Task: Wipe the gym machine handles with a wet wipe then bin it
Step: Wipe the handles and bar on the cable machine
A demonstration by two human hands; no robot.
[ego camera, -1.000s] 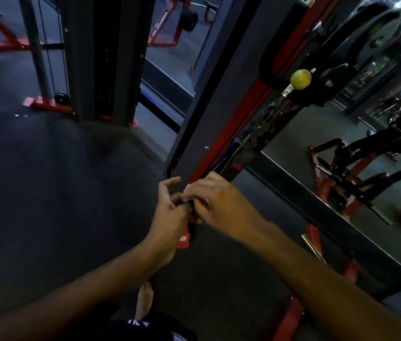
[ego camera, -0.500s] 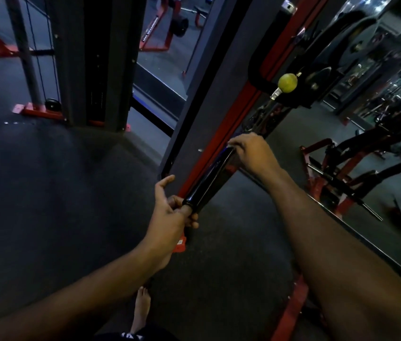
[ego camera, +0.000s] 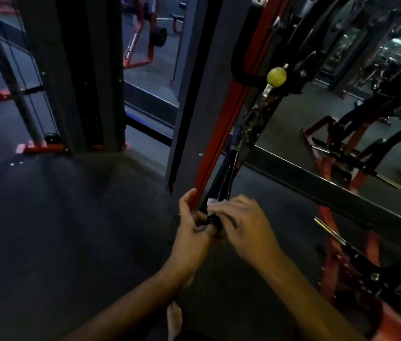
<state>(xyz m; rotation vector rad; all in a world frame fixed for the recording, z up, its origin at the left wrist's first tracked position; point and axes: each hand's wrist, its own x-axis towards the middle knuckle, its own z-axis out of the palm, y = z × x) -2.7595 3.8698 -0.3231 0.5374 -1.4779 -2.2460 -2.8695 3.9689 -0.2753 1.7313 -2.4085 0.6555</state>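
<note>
A black cable handle hangs on a strap from the red and grey machine column. My left hand grips the handle's near end, thumb raised beside the red rail. My right hand is wrapped round the handle just above it, pinching a white wet wipe against the grip. Only a small crumpled patch of the wipe shows past my fingers. My right hand is motion-blurred.
A yellow ball stop sits on the cable above. A mirror to the right reflects red gym frames. Another machine tower stands at the back left. Dark rubber floor spreads left. My bare foot shows below.
My right hand slid up the handle to its far end half a second ago, then came back down to the near end beside my left hand. The left hand kept its grip.
</note>
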